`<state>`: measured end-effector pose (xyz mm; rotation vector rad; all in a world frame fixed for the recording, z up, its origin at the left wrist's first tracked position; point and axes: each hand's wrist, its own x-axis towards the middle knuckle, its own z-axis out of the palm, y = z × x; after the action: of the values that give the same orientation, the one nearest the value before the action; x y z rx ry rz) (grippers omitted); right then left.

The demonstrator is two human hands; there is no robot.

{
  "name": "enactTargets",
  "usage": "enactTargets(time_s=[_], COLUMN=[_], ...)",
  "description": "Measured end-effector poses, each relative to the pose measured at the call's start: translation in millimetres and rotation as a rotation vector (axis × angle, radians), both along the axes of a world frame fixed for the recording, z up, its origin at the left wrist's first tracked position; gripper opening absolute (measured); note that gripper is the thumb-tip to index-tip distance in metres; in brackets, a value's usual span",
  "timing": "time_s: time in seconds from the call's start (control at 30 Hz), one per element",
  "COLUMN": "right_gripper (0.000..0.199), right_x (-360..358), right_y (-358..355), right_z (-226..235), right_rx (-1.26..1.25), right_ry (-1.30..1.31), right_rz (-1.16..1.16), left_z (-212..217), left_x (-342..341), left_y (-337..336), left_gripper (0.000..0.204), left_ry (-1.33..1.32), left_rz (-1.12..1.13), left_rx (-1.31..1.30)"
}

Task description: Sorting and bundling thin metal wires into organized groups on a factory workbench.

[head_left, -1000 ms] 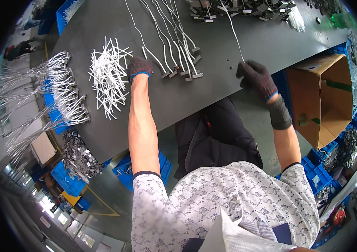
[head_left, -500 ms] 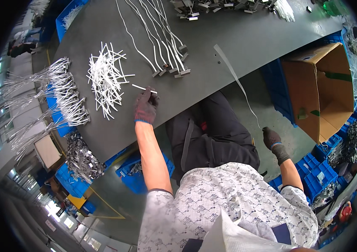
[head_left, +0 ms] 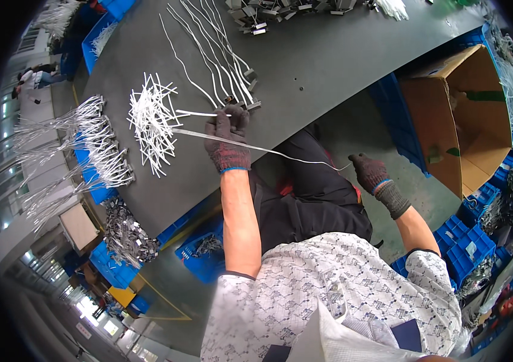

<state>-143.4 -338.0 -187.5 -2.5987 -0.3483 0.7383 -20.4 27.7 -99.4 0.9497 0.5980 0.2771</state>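
My left hand (head_left: 229, 137), in a dark knitted glove, is closed on a short white tube (head_left: 195, 113) that sticks out leftward toward a pile of similar tubes (head_left: 150, 130). Its fingertips are at the nearest of several white cables with small grey connectors (head_left: 250, 104); whether they touch one I cannot tell. My right hand (head_left: 370, 171), gloved too, is off the table edge over the floor, fingers pinched on the end of a long, thin, pale strip (head_left: 286, 155). That strip runs left across my left hand, its far end beside the tube pile.
Grey metal parts (head_left: 286, 9) lie heaped at the table's far side. Bundled cables with connectors (head_left: 102, 145) hang at the left edge. An open cardboard box (head_left: 431, 114) stands to the right, beside blue crates (head_left: 458, 244). Another blue crate (head_left: 205, 250) sits below the table's near edge.
My left hand has moved right to the cable connectors with the white tube. My right hand has come up and left, and the pale strip has swung leftward across my left hand.
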Motion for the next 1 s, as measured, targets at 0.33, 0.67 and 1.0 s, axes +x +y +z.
enactTargets(time_s=[0.33,0.67,1.0], right_gripper=[0.032,0.026,0.035], right_x=[-16.8,4.0,84.8], right_y=[-24.4,1.2,158.5], right_z=[-16.9,-2.7,74.9], right_rx=[-0.128,0.105,0.727], right_ry=[0.056,0.065,-0.201], right_rz=[-0.045,-0.031,-0.199], left_z=[55.9,53.4,30.2], left_x=[-8.0,-8.4,-40.6], left_y=[0.0,-6.3,-29.6], left_gripper=[0.013,0.021,0.024], left_ry=[-0.029,0.013,0.034], left_rz=[0.228,-0.211,-0.410], left_rx=[0.369,0.393,0.814])
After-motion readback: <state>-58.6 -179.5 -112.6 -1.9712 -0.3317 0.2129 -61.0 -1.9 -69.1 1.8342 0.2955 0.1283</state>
